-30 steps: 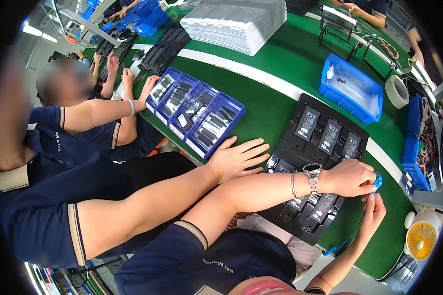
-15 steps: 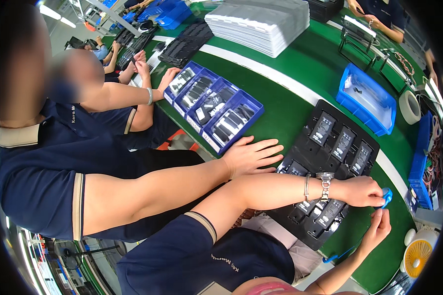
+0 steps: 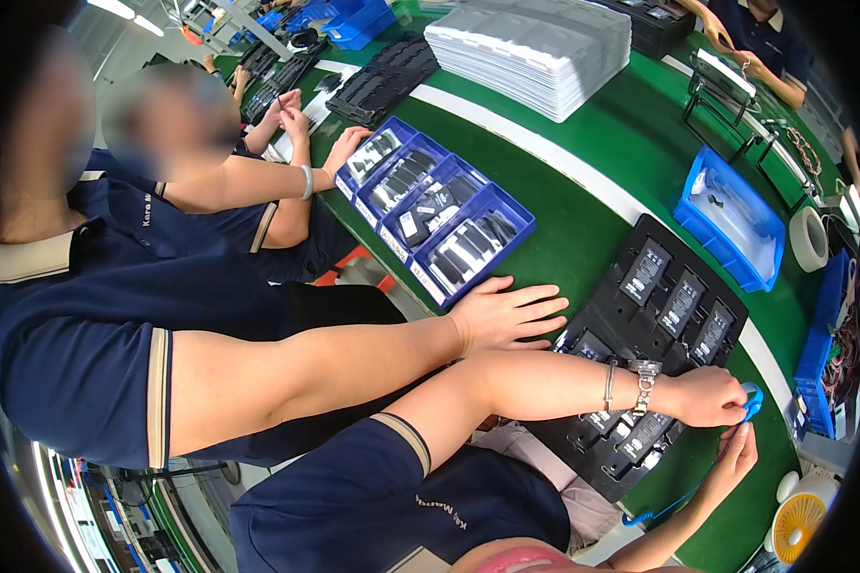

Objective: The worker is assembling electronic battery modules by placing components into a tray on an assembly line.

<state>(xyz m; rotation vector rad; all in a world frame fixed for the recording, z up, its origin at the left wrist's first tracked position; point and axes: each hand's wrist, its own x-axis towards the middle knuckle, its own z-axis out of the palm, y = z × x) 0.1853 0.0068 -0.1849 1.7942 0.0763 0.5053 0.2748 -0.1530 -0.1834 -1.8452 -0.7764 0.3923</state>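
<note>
My left hand (image 3: 709,396), with a bangle and a metal watch above it, is closed on a blue wrist strap (image 3: 753,402) at the right side of the green table. Just below, my right hand (image 3: 734,456) pinches at the strap's lower end. A thin blue coiled cord (image 3: 640,519) trails from there toward the table's near edge. Under my left forearm lies a black tray (image 3: 597,286) holding several flat black battery packs (image 3: 681,304). My forearm covers part of the tray. What exactly sits between my right fingertips is partly hidden.
A co-worker's hand (image 3: 508,317) rests flat left of the tray. Beyond it stands a blue divided bin (image 3: 392,234) of small parts. A blue box (image 3: 736,229), tape roll (image 3: 809,239), white stack (image 3: 530,57) and yellow fan (image 3: 801,525) surround the work area.
The whole view has shifted, so the table and its things appear slightly farther right and lower. Both my hands stay close together at the blue wrist strap.
</note>
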